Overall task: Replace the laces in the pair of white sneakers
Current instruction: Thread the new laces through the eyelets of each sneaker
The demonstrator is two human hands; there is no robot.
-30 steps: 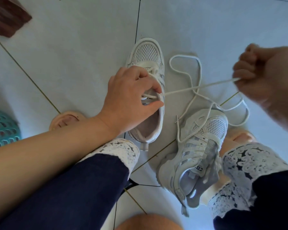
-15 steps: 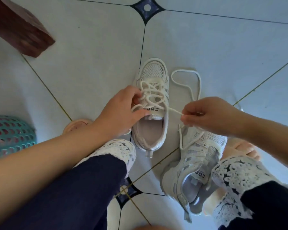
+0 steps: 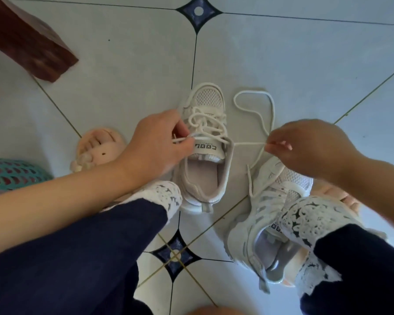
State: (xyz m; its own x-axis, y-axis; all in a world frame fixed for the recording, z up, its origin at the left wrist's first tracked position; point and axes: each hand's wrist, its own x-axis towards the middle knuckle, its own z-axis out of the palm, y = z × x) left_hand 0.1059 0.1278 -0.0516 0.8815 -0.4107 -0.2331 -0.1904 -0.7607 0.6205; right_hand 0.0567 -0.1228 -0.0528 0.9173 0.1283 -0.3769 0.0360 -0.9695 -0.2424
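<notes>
While my left hand [image 3: 155, 146] pinches one end of the white round cord lace [image 3: 248, 143] at the left side of the tongue, my right hand [image 3: 309, 151] pinches the other run of it, pulled straight out to the right. Both grips are clenched on that lace. The white mesh sneaker [image 3: 203, 176] being laced stands upright on the pale grey tiled floor [image 3: 123, 76], toe away from me, crossings loose over the tongue. Slack lace loops on the floor beyond my right hand. The second white sneaker [image 3: 266, 208] lies tilted just right of the first, by my right leg. A pink slipper [image 3: 100, 144], a teal plastic basket [image 3: 11, 176] and a brown wooden leg [image 3: 32, 46] sit left.
</notes>
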